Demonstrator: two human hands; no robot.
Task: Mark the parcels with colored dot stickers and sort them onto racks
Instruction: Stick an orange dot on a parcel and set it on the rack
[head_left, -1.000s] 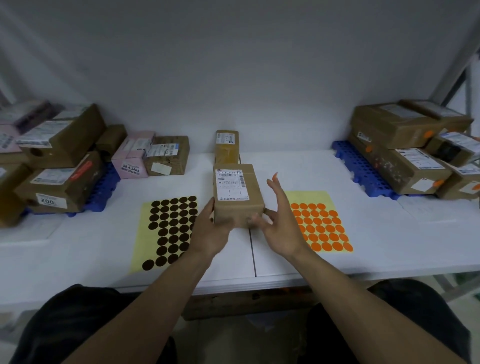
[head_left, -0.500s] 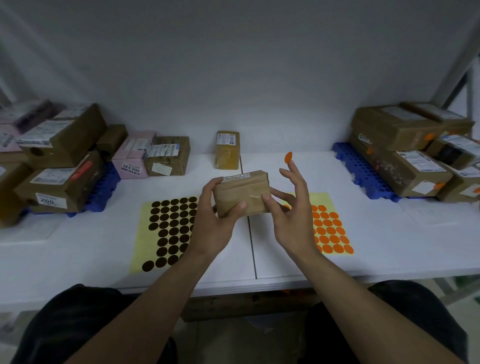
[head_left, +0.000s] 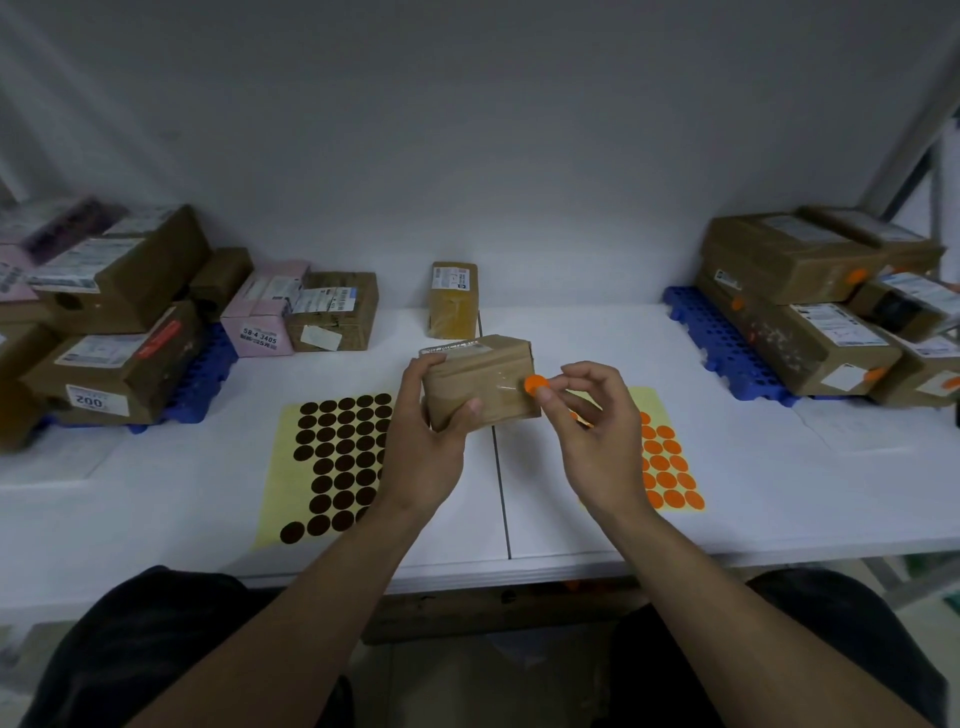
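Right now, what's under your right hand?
The yellow sheet of orange dot stickers lies below the right hand, which pinches one orange sticker; the hand hides the sheet's left part.

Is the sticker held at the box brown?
No, the sticker the right hand holds at the box is orange.

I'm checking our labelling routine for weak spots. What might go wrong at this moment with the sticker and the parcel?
1. The sticker, pinched by the right hand, meets the parcel near its corner, on glossy tape. It may crease or stick poorly.
2. Only the left hand holds the parcel, in the air, so a firm press could tilt it or loosen it.
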